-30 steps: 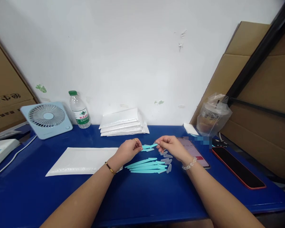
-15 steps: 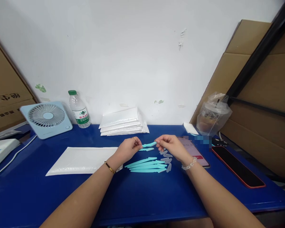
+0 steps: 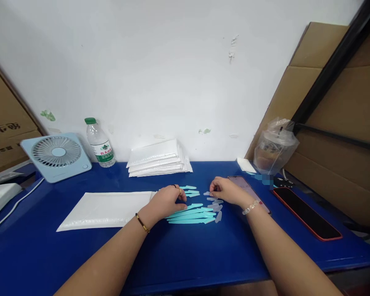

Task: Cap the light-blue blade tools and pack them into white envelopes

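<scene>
Head view is facing a glossy blue table (image 3: 188,259) that is standing against a scuffed white wall (image 3: 185,82), with brown cardboard (image 3: 342,107) leaning at the right. A clear bag (image 3: 288,158) is enclosing a lidded cup (image 3: 269,154) with brown contents; a green-capped bottle (image 3: 101,146) is standing beside a blue fan (image 3: 58,153). White padded mailers (image 3: 156,158) are lying stacked by the wall, and 1 more mailer (image 3: 105,209) is lying flat nearer; their insides are staying hidden. Turquoise razors (image 3: 193,215) are lying in 2 groups mid-table, beside loose clear caps (image 3: 218,216). The left hand (image 3: 170,200) is resting over the razor handles, thumb and fingers parted. The right hand (image 3: 224,190) is touching a cap, fingertips close together; whether it is gripping, I cannot tell. 2 phones (image 3: 308,213) are lying at the right.
</scene>
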A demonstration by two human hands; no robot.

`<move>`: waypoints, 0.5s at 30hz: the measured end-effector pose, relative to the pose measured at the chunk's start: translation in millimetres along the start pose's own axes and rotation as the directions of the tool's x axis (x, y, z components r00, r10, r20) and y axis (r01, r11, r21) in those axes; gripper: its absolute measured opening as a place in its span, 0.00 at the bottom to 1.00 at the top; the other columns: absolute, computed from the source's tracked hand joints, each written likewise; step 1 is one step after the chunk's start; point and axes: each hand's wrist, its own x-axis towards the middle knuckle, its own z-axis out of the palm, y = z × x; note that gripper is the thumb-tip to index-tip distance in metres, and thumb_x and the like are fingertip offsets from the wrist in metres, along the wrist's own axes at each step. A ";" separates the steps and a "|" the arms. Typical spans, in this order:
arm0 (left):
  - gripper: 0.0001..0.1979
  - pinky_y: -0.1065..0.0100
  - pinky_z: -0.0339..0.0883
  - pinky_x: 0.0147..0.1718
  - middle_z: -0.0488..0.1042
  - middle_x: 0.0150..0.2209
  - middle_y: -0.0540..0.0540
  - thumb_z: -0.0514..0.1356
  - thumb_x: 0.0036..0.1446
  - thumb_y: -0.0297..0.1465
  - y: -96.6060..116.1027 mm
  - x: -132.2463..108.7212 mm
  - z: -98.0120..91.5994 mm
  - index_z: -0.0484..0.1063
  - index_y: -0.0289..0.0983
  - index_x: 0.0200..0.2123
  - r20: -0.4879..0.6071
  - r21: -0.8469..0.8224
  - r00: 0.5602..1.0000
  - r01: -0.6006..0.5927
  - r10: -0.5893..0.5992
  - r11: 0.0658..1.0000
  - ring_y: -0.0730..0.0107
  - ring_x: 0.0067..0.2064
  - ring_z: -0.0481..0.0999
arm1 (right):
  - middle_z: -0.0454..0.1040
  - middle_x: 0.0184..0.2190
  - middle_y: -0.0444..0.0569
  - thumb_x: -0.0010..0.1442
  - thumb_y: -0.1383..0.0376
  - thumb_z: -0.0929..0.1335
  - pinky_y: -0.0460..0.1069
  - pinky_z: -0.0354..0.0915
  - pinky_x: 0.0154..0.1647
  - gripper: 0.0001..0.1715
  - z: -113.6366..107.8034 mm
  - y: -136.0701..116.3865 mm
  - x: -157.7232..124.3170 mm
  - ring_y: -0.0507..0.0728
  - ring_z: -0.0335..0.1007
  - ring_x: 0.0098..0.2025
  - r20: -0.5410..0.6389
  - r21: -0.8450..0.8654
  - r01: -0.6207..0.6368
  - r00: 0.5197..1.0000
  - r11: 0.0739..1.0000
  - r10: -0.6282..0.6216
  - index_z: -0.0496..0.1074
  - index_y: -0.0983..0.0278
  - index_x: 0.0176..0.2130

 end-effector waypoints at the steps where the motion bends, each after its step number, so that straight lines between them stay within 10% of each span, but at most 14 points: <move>1: 0.09 0.70 0.57 0.28 0.73 0.34 0.50 0.61 0.49 0.39 2.4 -0.6 1.2 0.73 0.42 0.32 0.041 0.006 0.999 0.004 -0.005 1.000 0.68 0.34 0.71 | 0.72 0.32 0.49 0.52 0.63 0.68 0.45 0.61 0.27 0.06 0.3 -1.6 -0.3 0.53 0.66 0.29 -0.002 0.008 -0.015 1.000 1.000 0.015 0.72 0.64 0.30; 15: 0.10 0.71 0.56 0.25 0.72 0.28 0.51 0.54 0.55 0.39 -6.7 3.9 -1.2 0.69 0.39 0.31 -0.073 -0.230 0.982 0.152 -0.173 0.961 0.71 0.28 0.68 | 0.72 0.24 0.47 0.53 0.51 0.68 0.46 0.63 0.25 0.20 -5.4 -18.1 -2.0 0.50 0.65 0.24 -0.174 0.629 0.038 0.980 0.776 0.094 0.72 0.66 0.31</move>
